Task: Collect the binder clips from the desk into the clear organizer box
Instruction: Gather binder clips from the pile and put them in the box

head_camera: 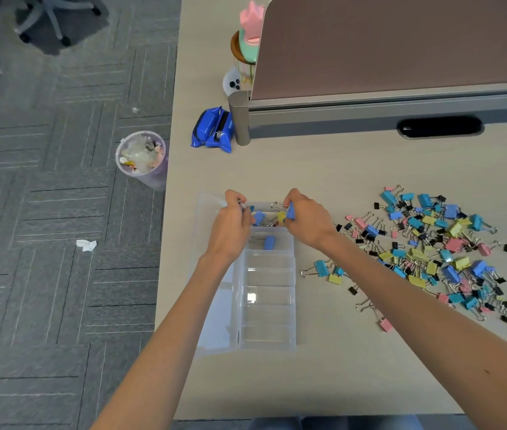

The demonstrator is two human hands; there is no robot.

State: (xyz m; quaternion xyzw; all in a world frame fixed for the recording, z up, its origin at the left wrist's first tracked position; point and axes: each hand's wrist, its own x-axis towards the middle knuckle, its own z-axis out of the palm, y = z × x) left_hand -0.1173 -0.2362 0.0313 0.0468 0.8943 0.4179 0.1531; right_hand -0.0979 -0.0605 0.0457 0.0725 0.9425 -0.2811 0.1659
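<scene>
Here the right hand (306,221) pinches a blue binder clip (291,210) over the organizer box (293,276); left hand (230,225) curled, contents unclear.

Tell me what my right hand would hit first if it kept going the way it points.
Likely the left hand, just across the far compartment of the organizer box; relative height is hard to judge.

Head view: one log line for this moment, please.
left hand curled over clear plastic organizer box, hold unclear | right hand pinches blue binder clip above it | multicoloured binder clip pile on beige desk
</scene>
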